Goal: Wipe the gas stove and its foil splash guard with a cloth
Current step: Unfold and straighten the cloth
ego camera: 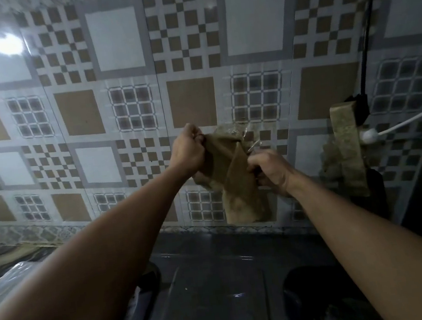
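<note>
While both hands (226, 160) grip the cloth (232, 173) (brown), a cable (367, 34) hangs beside.

Home kitchen: tiled wall (127, 95), stove (207, 293)

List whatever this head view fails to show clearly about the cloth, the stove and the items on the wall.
- Cloth: its top corners are hidden inside the left hand and right hand.
- Stove: dim, crossed by both forearms and cut off by the bottom edge; burners not discernible.
- Foil splash guard: cannot be identified.
- Wall item on the right: dark and blurred, unclear what it is.
</note>
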Demonstrator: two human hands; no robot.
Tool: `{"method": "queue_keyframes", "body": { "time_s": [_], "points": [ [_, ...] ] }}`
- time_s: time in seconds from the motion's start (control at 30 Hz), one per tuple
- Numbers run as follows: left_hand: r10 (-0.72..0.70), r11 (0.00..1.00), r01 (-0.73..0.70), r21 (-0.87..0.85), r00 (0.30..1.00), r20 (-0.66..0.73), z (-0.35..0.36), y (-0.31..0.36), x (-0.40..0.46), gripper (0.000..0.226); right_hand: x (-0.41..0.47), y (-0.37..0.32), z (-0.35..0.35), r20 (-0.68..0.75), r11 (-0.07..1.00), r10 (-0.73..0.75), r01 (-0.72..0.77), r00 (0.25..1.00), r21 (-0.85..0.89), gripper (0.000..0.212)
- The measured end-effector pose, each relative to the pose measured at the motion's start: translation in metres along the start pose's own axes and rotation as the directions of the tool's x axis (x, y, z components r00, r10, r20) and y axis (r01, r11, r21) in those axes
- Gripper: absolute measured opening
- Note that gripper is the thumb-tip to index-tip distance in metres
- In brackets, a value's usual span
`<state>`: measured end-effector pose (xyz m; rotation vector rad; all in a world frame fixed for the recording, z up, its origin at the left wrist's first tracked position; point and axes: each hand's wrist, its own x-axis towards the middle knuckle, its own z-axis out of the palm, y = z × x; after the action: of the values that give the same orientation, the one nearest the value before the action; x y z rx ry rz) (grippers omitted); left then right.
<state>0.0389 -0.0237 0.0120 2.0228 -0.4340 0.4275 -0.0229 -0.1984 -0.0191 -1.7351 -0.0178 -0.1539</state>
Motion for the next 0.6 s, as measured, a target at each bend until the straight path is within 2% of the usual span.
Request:
{"method": "queue_keyframes", "body": {
  "time_s": [0.13, 0.3, 0.43, 0.53, 0.6],
  "points": [
    [0.155, 0.985, -0.150, 0.087, 0.987, -0.049, -0.014, 0.026, -0.005, 0.011, -0.011, -0.019, 0.014, 0.140, 0.986, -0.048, 0.024, 0.989, 0.168, 0.031],
    [0.267, 0.936, -0.251, 0.248, 0.963, -0.031, -0.035, 0.047, -0.014, 0.016, -0.028, -0.039, 0.023, 0.247, 0.998, -0.062, 0.067, 0.967, -0.015, 0.038],
    [0.348, 0.889, -0.342, 0.305, 0.937, 0.035, -0.050, 0.060, -0.018, 0.021, -0.038, -0.041, 0.027, 0.335, 1.000, -0.008, -0.002, 0.942, 0.030, 0.045],
    [0.415, 0.849, -0.415, 0.327, 0.907, 0.074, -0.060, 0.070, -0.019, 0.034, -0.046, -0.041, 0.033, 0.398, 0.999, 0.048, -0.054, 0.916, 0.002, 0.045],
    [0.459, 0.795, -0.452, 0.403, 0.884, 0.086, -0.065, 0.075, -0.018, 0.041, -0.048, -0.042, 0.039, 0.397, 0.997, 0.073, -0.064, 0.915, -0.035, 0.044]
  ]
}}
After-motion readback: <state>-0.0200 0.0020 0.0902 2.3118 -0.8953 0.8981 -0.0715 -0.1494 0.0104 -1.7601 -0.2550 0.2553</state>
